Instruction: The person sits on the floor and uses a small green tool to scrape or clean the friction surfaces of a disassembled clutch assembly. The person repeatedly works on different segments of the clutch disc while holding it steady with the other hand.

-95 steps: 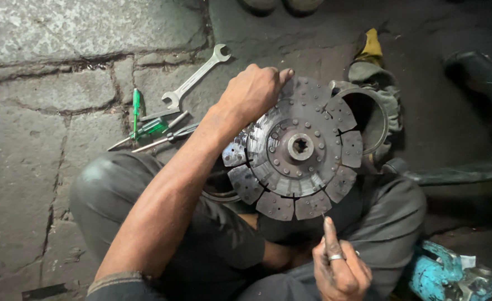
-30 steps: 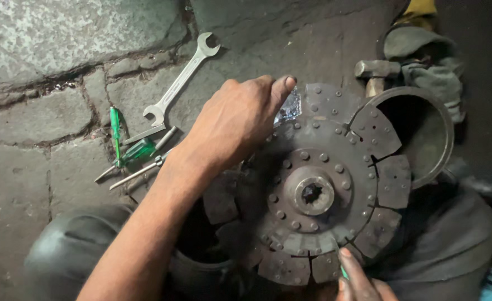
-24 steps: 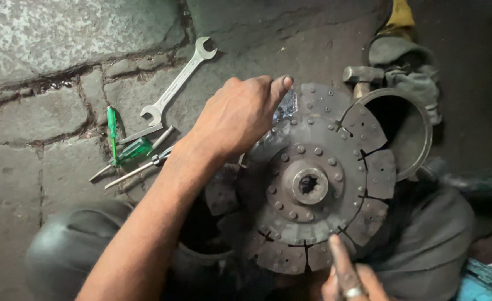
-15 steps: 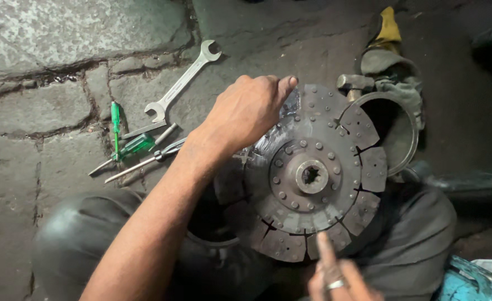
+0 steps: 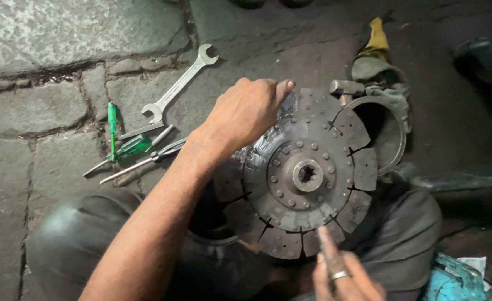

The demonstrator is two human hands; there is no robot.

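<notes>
From the head camera, looking down at a person crouched on a stone-slab floor (image 5: 45,61), a clutch disc (image 5: 304,175) sits tilted across the lap, its splined hub roughly at the middle of the frame and its segmented friction pads fanned around it. The left hand (image 5: 246,111) is closed over the upper-left rim of the disc, fingers curled round the edge and thumb pressed onto the face, so it is gripping the disc. The right hand (image 5: 341,276) sits at the lower edge with a ringed finger extended and its tip touching a pad near the bottom rim; that hand is loosely open and holds nothing that can be seen (its lower part runs out of the frame).

Just beyond the disc's right edge stands a round metal housing ring (image 5: 385,134), with a hammer head (image 5: 346,88) and a wad of yellow and grey rag (image 5: 377,56) above it. On the floor to the left lie an open-ended spanner (image 5: 180,83), a green-handled screwdriver (image 5: 132,149) and a slimmer green tester screwdriver (image 5: 112,120), well apart from both hands. A turquoise object (image 5: 452,281) shows at the lower right corner.

To check the pads well, I judge the gripping hand should keep the rim steady while the pointing finger moves pad by pad along the slots, feeling for looseness or cracks, without letting the disc slip off the knees.
</notes>
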